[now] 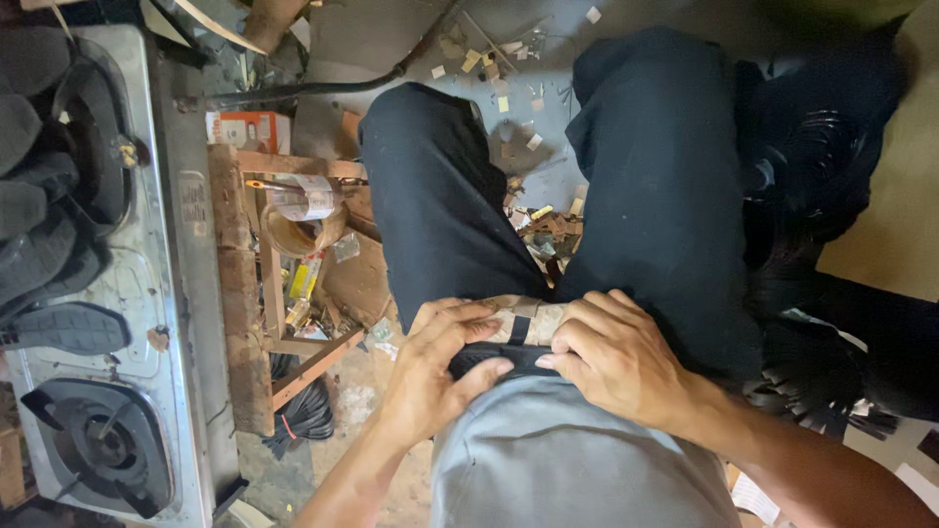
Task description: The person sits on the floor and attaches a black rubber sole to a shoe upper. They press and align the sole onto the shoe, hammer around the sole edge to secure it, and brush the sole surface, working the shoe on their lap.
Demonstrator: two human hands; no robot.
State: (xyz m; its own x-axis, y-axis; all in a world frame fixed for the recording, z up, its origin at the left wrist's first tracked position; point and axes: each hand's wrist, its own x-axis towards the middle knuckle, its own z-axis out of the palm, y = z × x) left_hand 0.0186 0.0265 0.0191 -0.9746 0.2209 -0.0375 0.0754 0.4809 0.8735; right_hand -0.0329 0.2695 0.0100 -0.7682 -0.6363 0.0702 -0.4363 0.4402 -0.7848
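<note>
I look down at my lap, with both legs in dark trousers. My left hand (435, 367) and my right hand (611, 352) hold one small flat piece (523, 323) between them, tan with a dark strap and a dark edge. Left fingers curl over its left end, with the thumb pressed on the dark lower edge. Right fingers cover its right end. The piece rests just above the hem of my grey shirt (567, 460). Most of it is hidden under my fingers.
A steel two-burner gas stove (127, 293) with dark shoe soles (59, 328) on it stands at left. Beside it is a rough wooden crate (245, 293) holding a tape roll (308, 196), a cup and small tools. Scraps litter the floor (518, 127). Dark piled material (831, 176) lies right.
</note>
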